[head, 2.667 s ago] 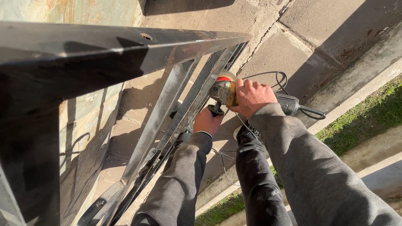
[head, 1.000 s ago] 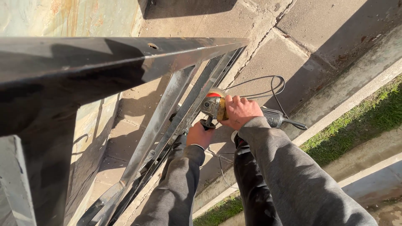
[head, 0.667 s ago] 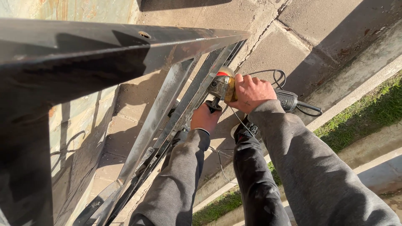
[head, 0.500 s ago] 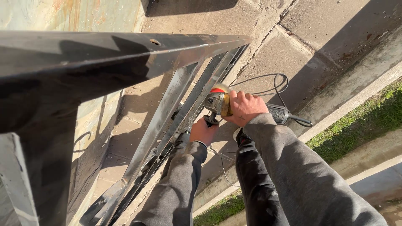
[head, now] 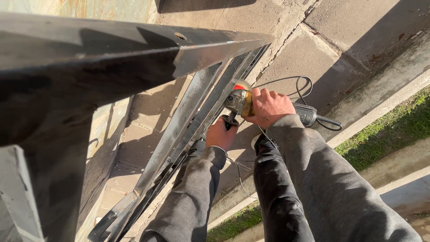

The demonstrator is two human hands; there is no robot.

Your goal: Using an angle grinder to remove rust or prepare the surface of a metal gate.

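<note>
An angle grinder (head: 242, 101) with a yellow body and an orange-red guard is pressed against an upright bar of a dark steel frame (head: 197, 103). My right hand (head: 268, 107) wraps the grinder's body from above. My left hand (head: 221, 134) grips the black side handle just below it. Both arms wear grey sleeves. The grinder's rear end and black cord (head: 309, 114) stick out to the right of my right hand.
A wide steel top rail (head: 112, 54) runs across the upper left. Below lie concrete paving slabs (head: 322, 49), a coiled black cable (head: 295, 83), a kerb and a strip of grass (head: 394, 130). My dark trouser leg (head: 277, 192) shows between my arms.
The grinder and both hands have wavered slightly along the bar, shifting left, right and back, with the same grip throughout. The view has swayed a little.
</note>
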